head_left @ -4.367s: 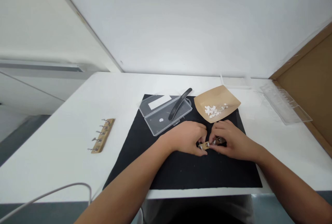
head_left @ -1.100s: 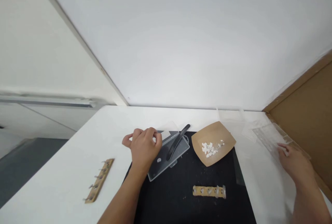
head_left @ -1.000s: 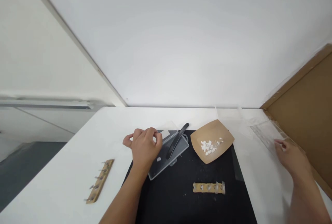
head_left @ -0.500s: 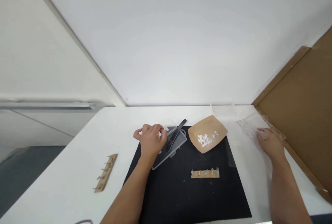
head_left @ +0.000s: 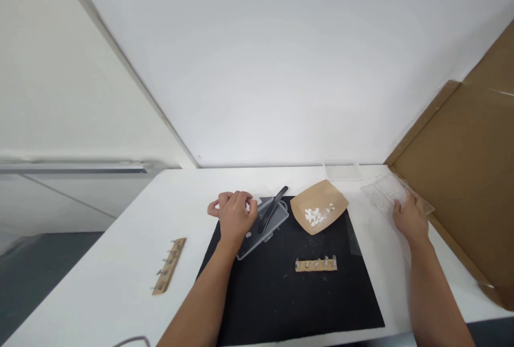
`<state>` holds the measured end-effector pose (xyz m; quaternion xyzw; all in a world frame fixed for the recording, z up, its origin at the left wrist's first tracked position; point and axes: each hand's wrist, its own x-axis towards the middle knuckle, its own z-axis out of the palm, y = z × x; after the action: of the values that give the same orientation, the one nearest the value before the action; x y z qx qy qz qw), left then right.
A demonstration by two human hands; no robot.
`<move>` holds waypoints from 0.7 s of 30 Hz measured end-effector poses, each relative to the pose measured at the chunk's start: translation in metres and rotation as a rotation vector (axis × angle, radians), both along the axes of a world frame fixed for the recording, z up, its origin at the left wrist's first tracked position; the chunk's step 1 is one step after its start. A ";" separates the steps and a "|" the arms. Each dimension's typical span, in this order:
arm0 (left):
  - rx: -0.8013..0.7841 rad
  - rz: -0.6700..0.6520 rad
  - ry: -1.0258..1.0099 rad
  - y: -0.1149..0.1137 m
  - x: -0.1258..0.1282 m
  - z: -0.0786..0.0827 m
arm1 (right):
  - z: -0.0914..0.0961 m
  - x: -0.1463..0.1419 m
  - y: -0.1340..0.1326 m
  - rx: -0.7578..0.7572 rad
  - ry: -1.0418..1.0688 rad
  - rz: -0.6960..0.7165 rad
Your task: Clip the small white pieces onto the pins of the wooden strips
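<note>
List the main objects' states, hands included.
Left hand: curled, at plastic case, grip unclear.
Right hand: on clear box, grip unclear.
Plastic case: open, white chip inside.
Black curved tool: lying across plastic case.
Clear box: open or shut unclear.
Paper tray: open, holding white pieces.
Wooden strip on black mat: lying, bearing small clear pieces.
Left wooden strip: lying on table, small fittings attached.
Black mat: spread flat.

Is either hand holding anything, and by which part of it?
The right hand is on the near side of the clear plastic case, but a grip cannot be confirmed. The left hand is curled; any hold is hidden.
</note>
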<state>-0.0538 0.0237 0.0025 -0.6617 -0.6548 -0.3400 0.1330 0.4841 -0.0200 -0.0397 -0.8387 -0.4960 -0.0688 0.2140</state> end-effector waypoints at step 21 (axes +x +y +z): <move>0.052 0.012 0.015 -0.005 0.004 -0.001 | 0.070 0.021 0.056 -0.191 0.000 0.156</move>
<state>-0.0498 0.0186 0.0018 -0.6568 -0.6486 -0.3509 0.1570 0.5046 0.0361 0.0304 -0.8142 -0.5640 -0.0043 0.1376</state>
